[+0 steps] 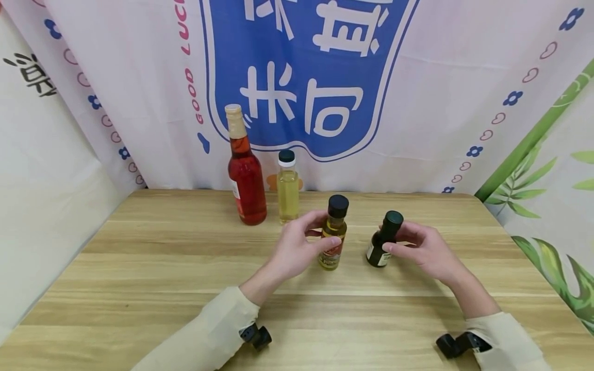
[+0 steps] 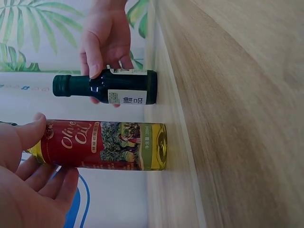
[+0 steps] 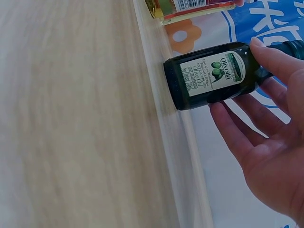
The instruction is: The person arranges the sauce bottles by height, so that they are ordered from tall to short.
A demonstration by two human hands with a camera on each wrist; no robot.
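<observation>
My left hand (image 1: pixel 297 250) grips an olive oil bottle (image 1: pixel 331 253) with a black cap, its thumb in front and fingers behind. In the left wrist view this bottle's red label (image 2: pixel 78 142) reads "Olive Oil", and yellow oil shows at its base. To the right, my right hand (image 1: pixel 429 252) holds a small dark green olive oil bottle (image 1: pixel 385 236) between thumb and fingers around its shoulder. Its pale label (image 3: pixel 213 73) with green olives faces the right wrist camera. Both bottles are low over the wooden table, a short gap apart.
Behind my left hand stands a clear bottle of pale yellow liquid (image 1: pixel 289 193) with a dark cap. Left of it is a tall bottle of red liquid (image 1: pixel 247 183). A printed curtain (image 1: pixel 427 123) hangs along the back edge of the wooden table (image 1: pixel 153 257).
</observation>
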